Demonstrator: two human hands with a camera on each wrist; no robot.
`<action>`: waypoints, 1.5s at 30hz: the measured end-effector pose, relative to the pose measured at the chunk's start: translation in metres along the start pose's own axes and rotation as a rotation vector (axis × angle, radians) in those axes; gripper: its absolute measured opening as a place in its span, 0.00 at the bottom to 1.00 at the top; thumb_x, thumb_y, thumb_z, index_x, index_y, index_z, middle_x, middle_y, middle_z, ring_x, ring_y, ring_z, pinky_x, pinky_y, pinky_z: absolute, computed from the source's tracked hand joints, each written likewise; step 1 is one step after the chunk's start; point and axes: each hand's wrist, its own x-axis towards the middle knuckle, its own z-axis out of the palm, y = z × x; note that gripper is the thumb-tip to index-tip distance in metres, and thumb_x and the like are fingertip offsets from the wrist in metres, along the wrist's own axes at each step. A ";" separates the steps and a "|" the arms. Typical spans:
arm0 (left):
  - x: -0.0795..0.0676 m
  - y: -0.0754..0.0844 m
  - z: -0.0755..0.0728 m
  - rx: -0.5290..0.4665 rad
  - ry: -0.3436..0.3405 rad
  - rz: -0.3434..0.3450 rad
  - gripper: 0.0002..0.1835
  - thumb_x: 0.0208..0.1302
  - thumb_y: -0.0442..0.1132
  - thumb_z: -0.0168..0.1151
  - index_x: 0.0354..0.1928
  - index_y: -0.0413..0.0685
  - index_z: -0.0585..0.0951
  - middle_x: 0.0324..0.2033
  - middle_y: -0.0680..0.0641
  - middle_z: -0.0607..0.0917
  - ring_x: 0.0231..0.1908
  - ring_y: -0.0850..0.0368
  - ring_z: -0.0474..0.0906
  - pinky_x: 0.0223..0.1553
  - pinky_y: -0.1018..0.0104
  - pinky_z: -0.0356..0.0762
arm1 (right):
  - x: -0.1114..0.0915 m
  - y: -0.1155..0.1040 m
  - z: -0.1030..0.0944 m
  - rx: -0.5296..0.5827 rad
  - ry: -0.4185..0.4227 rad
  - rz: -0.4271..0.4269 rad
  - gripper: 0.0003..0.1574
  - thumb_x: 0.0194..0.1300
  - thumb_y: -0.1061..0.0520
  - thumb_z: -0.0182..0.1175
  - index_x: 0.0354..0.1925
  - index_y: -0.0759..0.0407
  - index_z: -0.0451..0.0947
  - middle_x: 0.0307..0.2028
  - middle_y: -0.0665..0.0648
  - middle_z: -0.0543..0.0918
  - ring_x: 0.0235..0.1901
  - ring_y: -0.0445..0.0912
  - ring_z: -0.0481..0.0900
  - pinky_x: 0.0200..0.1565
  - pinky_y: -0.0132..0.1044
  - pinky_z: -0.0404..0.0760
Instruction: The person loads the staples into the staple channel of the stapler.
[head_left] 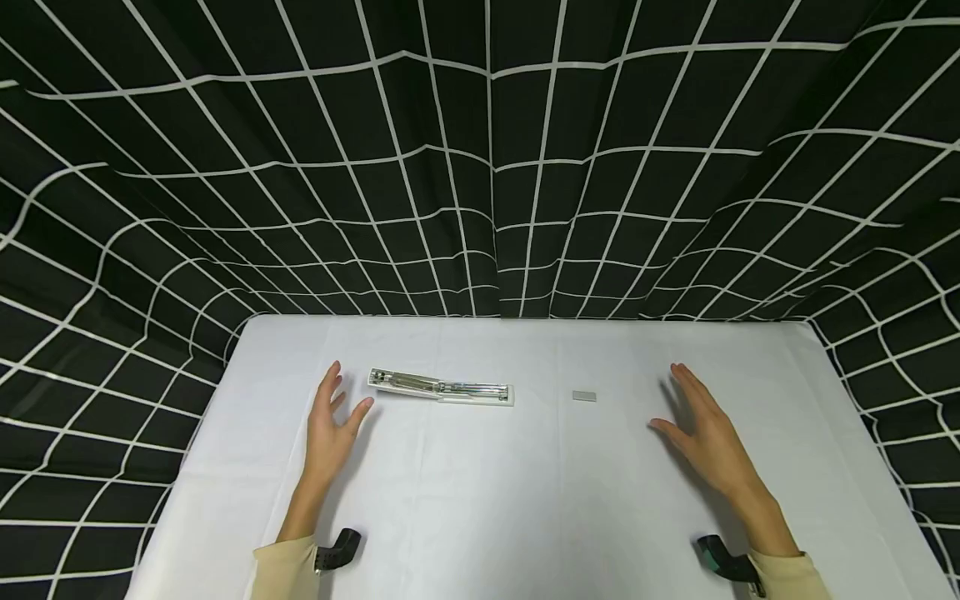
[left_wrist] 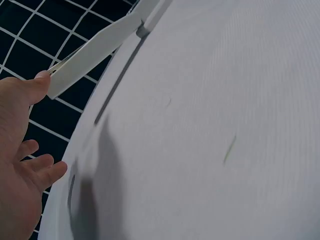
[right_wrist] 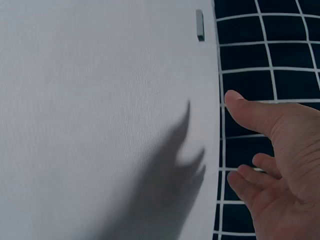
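A white stapler (head_left: 476, 395) lies folded wide open on the table, its metal inner parts facing up. Just left of it is my left hand (head_left: 330, 437), fingers apart and holding nothing. In the left wrist view the thumb overlaps the near end of the stapler (left_wrist: 95, 55). To the stapler's right sits a small grey strip of staples (head_left: 584, 396), also visible as a short bar (right_wrist: 200, 26) at the top of the right wrist view. My right hand (head_left: 712, 446) hovers to the right of the strip, thumb spread from the fingers, with nothing in it.
A white cloth covers the table (head_left: 487, 492). Behind it and along both sides hangs a black curtain (head_left: 450, 192) with a white grid. Each wrist carries a black camera mount, the left one (head_left: 341, 550) and the right one (head_left: 723, 560) both reaching inward over the cloth.
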 end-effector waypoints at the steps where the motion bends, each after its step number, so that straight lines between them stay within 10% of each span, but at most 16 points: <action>1: 0.000 0.001 0.001 -0.017 0.002 -0.004 0.42 0.59 0.28 0.69 0.72 0.35 0.58 0.69 0.33 0.63 0.67 0.35 0.61 0.64 0.44 0.69 | 0.000 -0.001 0.001 0.003 0.003 -0.001 0.56 0.54 0.64 0.73 0.74 0.62 0.55 0.70 0.70 0.60 0.68 0.66 0.58 0.66 0.60 0.61; 11: 0.000 0.009 0.006 -0.112 0.028 0.014 0.35 0.60 0.24 0.65 0.69 0.37 0.65 0.65 0.34 0.71 0.65 0.39 0.67 0.64 0.44 0.69 | 0.007 -0.012 0.007 0.005 0.079 0.051 0.48 0.55 0.68 0.71 0.70 0.66 0.62 0.61 0.71 0.73 0.52 0.68 0.77 0.48 0.60 0.78; 20: 0.004 0.047 0.006 -0.176 -0.026 -0.024 0.32 0.64 0.23 0.61 0.69 0.30 0.63 0.63 0.27 0.70 0.60 0.30 0.70 0.61 0.40 0.71 | 0.018 -0.021 0.020 0.133 0.136 0.038 0.40 0.51 0.73 0.71 0.62 0.72 0.70 0.53 0.69 0.80 0.47 0.61 0.81 0.47 0.12 0.74; 31: 0.005 0.016 0.019 -0.265 -0.024 -0.093 0.30 0.68 0.27 0.58 0.71 0.36 0.63 0.64 0.34 0.72 0.62 0.37 0.70 0.58 0.82 0.71 | 0.030 -0.034 0.044 0.204 0.087 0.034 0.37 0.51 0.74 0.71 0.60 0.72 0.72 0.48 0.68 0.83 0.45 0.58 0.83 0.47 0.17 0.78; 45: 0.009 0.015 0.032 -0.420 0.002 -0.142 0.29 0.68 0.23 0.55 0.69 0.30 0.61 0.63 0.28 0.70 0.44 0.69 0.79 0.40 0.83 0.78 | 0.035 -0.042 0.069 0.245 0.073 0.078 0.30 0.50 0.74 0.71 0.54 0.70 0.78 0.43 0.64 0.86 0.40 0.55 0.86 0.41 0.34 0.86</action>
